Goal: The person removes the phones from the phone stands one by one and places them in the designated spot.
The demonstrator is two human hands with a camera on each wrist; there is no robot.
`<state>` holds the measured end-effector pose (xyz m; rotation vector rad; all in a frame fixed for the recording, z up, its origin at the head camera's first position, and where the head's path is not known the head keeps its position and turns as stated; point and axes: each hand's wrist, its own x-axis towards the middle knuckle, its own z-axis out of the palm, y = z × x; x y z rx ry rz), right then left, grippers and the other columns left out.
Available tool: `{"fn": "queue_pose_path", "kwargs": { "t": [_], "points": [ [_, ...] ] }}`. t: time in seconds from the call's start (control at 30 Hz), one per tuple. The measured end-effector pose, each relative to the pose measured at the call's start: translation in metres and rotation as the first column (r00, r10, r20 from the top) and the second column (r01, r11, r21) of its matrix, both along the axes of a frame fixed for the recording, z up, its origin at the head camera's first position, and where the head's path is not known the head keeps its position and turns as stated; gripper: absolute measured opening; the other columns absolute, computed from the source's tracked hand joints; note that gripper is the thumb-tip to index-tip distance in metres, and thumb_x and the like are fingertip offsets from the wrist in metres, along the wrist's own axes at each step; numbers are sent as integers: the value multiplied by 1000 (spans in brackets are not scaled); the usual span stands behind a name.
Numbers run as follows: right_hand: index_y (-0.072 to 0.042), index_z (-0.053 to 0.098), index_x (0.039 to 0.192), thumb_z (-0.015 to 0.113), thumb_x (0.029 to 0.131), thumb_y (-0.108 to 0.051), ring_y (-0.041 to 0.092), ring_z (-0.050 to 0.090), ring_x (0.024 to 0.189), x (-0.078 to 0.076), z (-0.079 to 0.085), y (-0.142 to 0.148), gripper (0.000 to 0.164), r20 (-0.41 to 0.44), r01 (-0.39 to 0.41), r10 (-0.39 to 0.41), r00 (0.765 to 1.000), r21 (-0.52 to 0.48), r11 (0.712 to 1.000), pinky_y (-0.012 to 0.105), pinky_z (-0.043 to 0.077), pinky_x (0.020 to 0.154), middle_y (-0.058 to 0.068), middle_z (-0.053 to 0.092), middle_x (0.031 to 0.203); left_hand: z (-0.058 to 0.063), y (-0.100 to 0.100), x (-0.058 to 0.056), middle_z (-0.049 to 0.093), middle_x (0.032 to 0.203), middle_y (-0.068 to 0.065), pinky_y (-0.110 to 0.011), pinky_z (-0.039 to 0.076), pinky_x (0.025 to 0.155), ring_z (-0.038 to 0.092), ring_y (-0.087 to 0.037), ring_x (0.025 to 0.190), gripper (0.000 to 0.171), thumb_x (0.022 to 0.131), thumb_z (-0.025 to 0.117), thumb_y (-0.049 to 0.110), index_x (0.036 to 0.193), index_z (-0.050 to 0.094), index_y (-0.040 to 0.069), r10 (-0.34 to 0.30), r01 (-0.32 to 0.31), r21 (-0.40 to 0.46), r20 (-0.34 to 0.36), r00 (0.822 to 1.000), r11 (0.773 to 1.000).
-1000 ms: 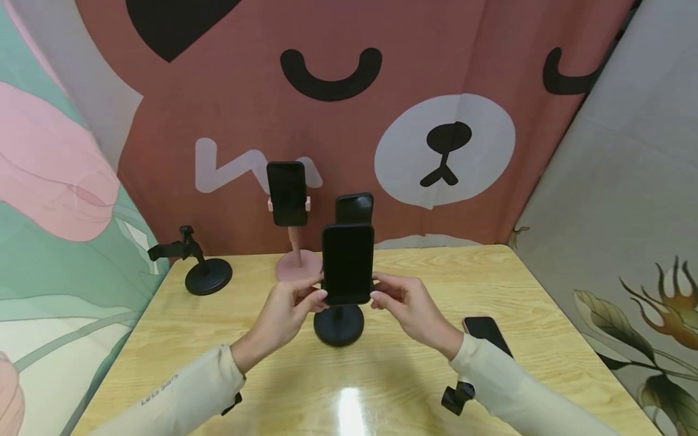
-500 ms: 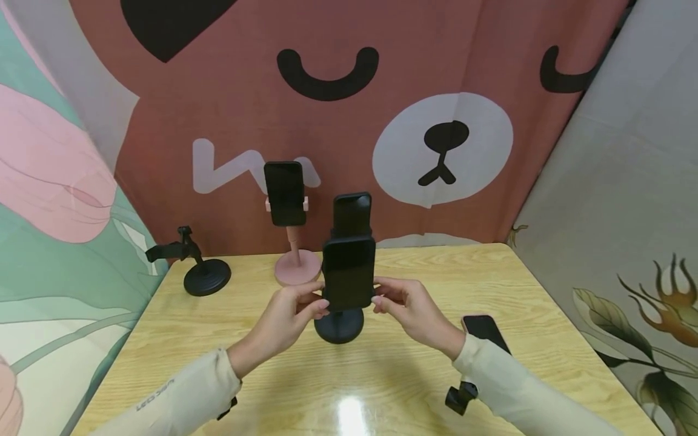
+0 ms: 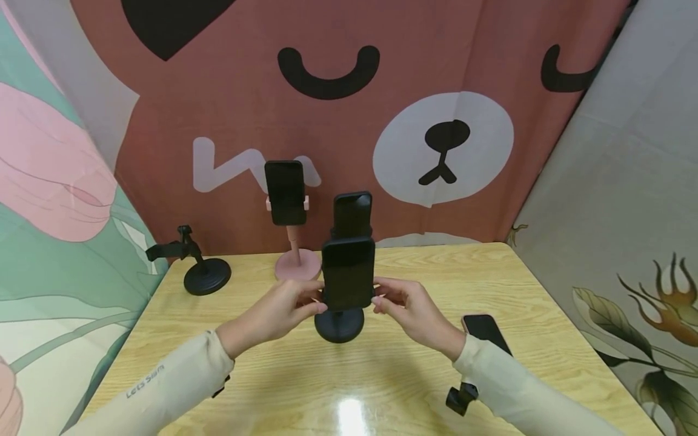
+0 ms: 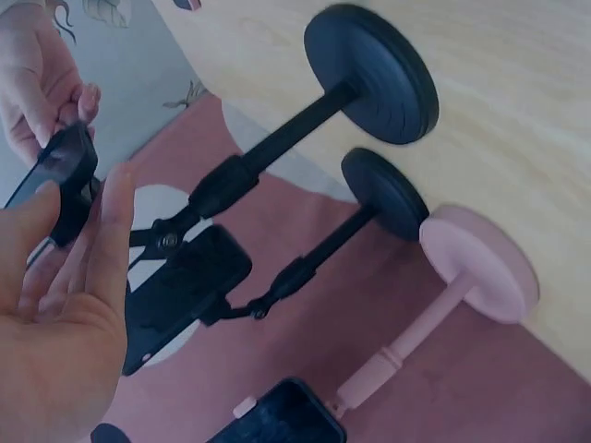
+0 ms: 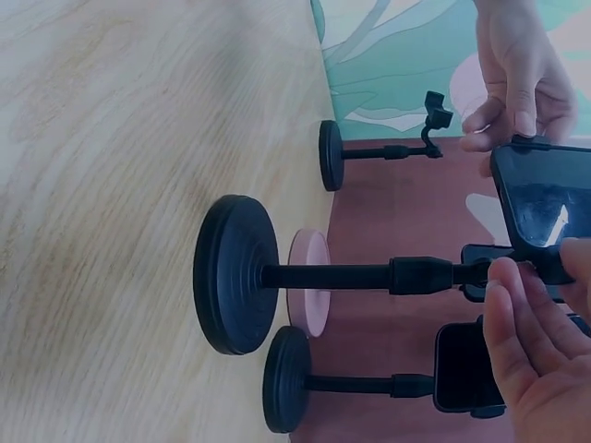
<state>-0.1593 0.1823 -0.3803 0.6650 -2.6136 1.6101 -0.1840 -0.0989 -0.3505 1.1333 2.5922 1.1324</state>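
A black smartphone (image 3: 348, 272) faces me in the middle, mounted on a black phone stand (image 3: 339, 327) with a round base. With thumb and fingers my left hand (image 3: 286, 307) holds its lower left edge; in the left wrist view the thumb lies against the phone's side and the other fingers extend behind. At the lower right corner my right hand (image 3: 410, 309) pinches the phone, thumb in front and fingers behind, close to the stand's joint in the right wrist view. The stand's post (image 5: 337, 277) and its base (image 5: 235, 277) show there; the clamp is partly hidden.
Right behind stands another black stand with a smartphone (image 3: 352, 212). A pink stand (image 3: 297, 264) bearing a phone (image 3: 286, 192) is to its left. At the far left is a black stand (image 3: 207, 275) without a phone. Another smartphone (image 3: 485, 332) lies by my right forearm.
The held smartphone has tilted, its top edge now lower, uncovering more of the phone behind. My left wrist has shifted a little left, its fingers still at the phone's edge.
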Motion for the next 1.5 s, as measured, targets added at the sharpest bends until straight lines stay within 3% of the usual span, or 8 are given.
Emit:
{"fn": "queue_pose_path", "kwargs": {
  "t": [0.27, 0.5, 0.73, 0.9, 1.03, 1.17, 1.27, 1.5],
  "points": [
    [-10, 62, 137, 64, 101, -21, 19, 68, 104, 6, 8, -2, 38, -100, 103, -93, 991, 103, 989, 30, 58, 87, 9, 68, 128, 6, 1, -4, 76, 111, -6, -26, 62, 84, 75, -15, 98, 28, 97, 68, 10, 125, 71, 8, -62, 61, -32, -12, 998, 998],
    [-14, 58, 141, 67, 99, -24, 23, 60, 117, 12, 30, -11, 44, -297, 220, -183, 937, 98, 971, 47, 57, 94, 7, 61, 140, 7, 0, -3, 76, 111, -6, -24, 62, 83, 75, -14, 96, 29, 97, 68, 10, 125, 71, 8, -52, 51, -37, -9, 999, 998],
    [-21, 42, 154, 70, 96, -25, 25, 47, 139, 24, 55, -24, 64, -372, 205, -172, 912, 51, 977, 57, 45, 110, 2, 48, 155, 6, 1, -3, 77, 107, -4, -22, 61, 83, 74, -14, 97, 24, 96, 69, 9, 120, 73, 10, -48, 48, -19, -3, 999, 999],
    [-20, 37, 156, 73, 91, -23, 30, 34, 150, 30, 65, -33, 74, -478, 187, -131, 869, 71, 980, 67, 34, 114, 6, 35, 163, 4, 0, -4, 76, 108, -2, -22, 60, 84, 73, -13, 98, 24, 96, 68, 9, 120, 73, 12, -54, 54, -6, -2, 999, 999],
    [-22, 37, 156, 70, 94, -36, 31, 32, 150, 31, 68, -42, 72, -549, 181, -82, 832, 128, 975, 67, 38, 112, 8, 30, 165, 3, -1, -4, 76, 105, -2, -23, 61, 84, 73, -13, 97, 19, 97, 68, 9, 114, 74, 12, -50, 50, -3, -12, 999, 999],
    [-21, 38, 157, 51, 100, -61, 31, 31, 150, 30, 70, -52, 71, -614, 214, -46, 788, 202, 956, 64, 36, 115, 8, 30, 165, 2, -1, -4, 75, 104, -4, -24, 61, 83, 73, -15, 96, 14, 97, 67, 9, 110, 74, 10, -51, 51, -5, -14, 999, 999],
    [-21, 38, 157, 39, 100, -67, 30, 30, 152, 29, 73, -59, 73, -651, 259, -31, 759, 257, 931, 61, 31, 120, 7, 33, 165, 3, -1, -4, 75, 107, -5, -24, 61, 83, 74, -16, 97, 18, 97, 67, 8, 114, 74, 8, -57, 57, -7, -13, 998, 998],
    [-19, 45, 153, 59, 98, -52, 29, 36, 148, 25, 77, -69, 66, -699, 331, -12, 715, 324, 886, 51, 35, 121, 6, 47, 156, 4, -2, -3, 75, 107, -5, -24, 61, 83, 74, -14, 97, 21, 96, 68, 7, 117, 74, 9, -53, 53, -20, -14, 998, 998]
  ]
}}
